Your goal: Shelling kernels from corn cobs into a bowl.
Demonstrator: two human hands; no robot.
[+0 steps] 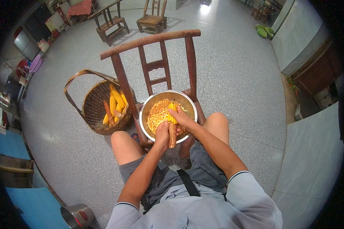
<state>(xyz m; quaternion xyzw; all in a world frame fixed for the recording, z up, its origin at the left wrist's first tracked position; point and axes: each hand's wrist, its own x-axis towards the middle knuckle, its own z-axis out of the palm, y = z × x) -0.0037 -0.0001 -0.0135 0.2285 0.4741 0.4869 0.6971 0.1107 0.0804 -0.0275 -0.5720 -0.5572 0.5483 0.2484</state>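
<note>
Between my hands is an ear of corn (172,134), its near half a bare brownish cob and its far half still covered in yellow kernels. My left hand (162,132) grips the cob from the left side. From the right, my right hand (183,116) holds the ear with its thumb on the kernels. Below them a round metal bowl (142,110) rests on the seat of a wooden chair (191,61). Loose corn kernels (156,113) cover much of the bowl's bottom.
Left of the chair stands a woven basket (89,104) with a tall handle, holding several yellow corn ears (118,97) and a reddish cob (107,111). Two wooden chairs (152,21) are farther back. Green melons (264,31) lie by the right wall. A metal pot (77,215) is at lower left.
</note>
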